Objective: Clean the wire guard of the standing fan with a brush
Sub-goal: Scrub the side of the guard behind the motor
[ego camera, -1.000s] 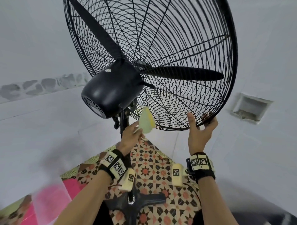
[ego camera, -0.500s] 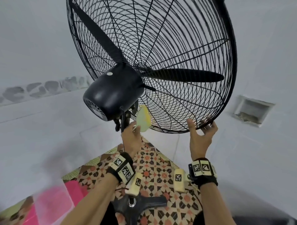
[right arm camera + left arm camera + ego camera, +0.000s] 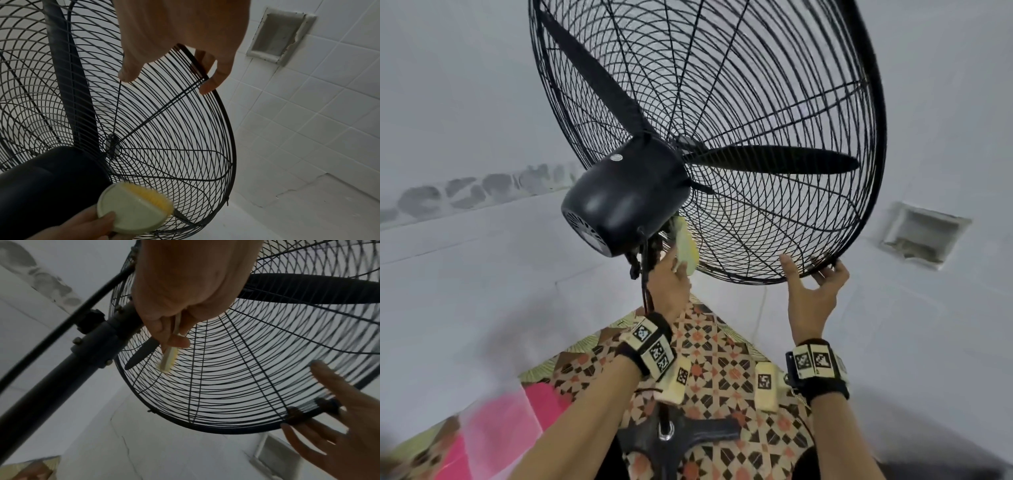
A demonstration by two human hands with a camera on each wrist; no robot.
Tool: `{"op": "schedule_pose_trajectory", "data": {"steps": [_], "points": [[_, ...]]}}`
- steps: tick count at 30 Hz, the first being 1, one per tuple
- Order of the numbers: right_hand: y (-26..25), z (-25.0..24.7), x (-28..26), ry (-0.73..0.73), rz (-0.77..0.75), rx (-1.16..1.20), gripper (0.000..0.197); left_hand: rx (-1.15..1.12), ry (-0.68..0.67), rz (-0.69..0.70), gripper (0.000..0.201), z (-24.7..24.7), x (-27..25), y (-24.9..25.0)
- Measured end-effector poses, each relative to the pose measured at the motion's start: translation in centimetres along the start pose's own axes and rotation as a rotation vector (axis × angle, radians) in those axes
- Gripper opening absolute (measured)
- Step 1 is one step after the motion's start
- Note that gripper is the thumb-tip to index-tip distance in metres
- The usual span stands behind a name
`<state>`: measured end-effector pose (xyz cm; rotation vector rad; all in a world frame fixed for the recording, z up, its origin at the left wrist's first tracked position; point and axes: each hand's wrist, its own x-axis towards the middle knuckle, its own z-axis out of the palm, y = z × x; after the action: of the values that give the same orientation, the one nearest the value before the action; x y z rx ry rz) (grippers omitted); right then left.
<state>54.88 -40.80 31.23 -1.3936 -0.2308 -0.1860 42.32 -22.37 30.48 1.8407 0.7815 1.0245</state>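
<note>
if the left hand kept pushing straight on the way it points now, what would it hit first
Most likely the wire guard. The left hand holds the brush aimed up at the guard's lower wires just below the motor housing. The bristles look at or touching the wires, though depth is unclear.

Looks like a home to me, maybe a bathroom or utility corner: white tiled walls (image 3: 320,104), a recessed wall niche (image 3: 924,233) at right, and a patterned floor mat (image 3: 709,356) bottom centre.
</note>
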Motion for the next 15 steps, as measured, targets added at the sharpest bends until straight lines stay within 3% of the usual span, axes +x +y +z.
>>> {"op": "schedule_pose_trajectory", "data": {"steps": [3, 7, 9, 15], "points": [[0.0, -0.2, 0.1, 0.009, 0.001, -0.002, 0.089, -0.033, -0.057, 0.008, 0.050, -0.6, -0.3, -0.2], [-0.1, 0.0, -0.3, -0.008, -0.004, -0.007, 0.087, -0.066, 0.149, 0.000, 0.047, -1.7, 0.5, 0.0], [-0.2, -0.1, -0.1, -0.016, -0.014, -0.016, 0.088, -0.057, 0.190, -0.002, 0.049, -0.8, 0.9, 0.6], [-0.2, -0.8, 0.6, -0.020, -0.032, -0.046, 0.085, 0.089, 0.035, 0.153, 0.047, -0.5, -1.4, 1.2]]}}
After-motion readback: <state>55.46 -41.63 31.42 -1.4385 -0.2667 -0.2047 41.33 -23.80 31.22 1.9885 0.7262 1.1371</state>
